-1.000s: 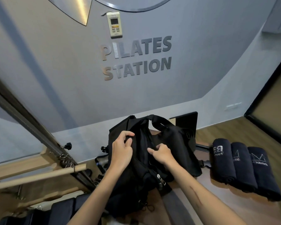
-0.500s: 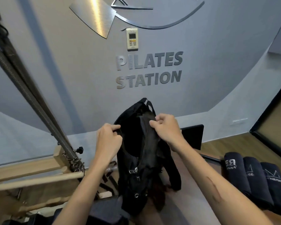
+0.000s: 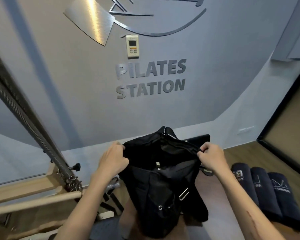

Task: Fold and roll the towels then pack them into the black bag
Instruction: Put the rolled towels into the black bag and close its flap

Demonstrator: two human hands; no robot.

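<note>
The left hand (image 3: 113, 160) pinches the left edge of the black bag (image 3: 160, 184) at its mouth, fingers curled over the fabric, and the right hand (image 3: 210, 157) grips the right edge the same way. Half a second ago the 2 hands were close together with the bag hanging narrow and shut between them; now they have drawn apart and the mouth is stretched wide, so the dark inside shows between them. A second ago the bag was lower and slumped, both hands still working at its top.

The bag is held up in front of the person, its body hanging down toward the near edge of the view. To the right, well apart from it, 3 rolled towels (image 3: 265, 193) lie side by side on the wooden floor (image 3: 241, 153), untouched.

Folding and rolling look finished for these 3; with the bag opened, packing seems ready to begin, though 1 hand must let go to fetch a roll.
</note>
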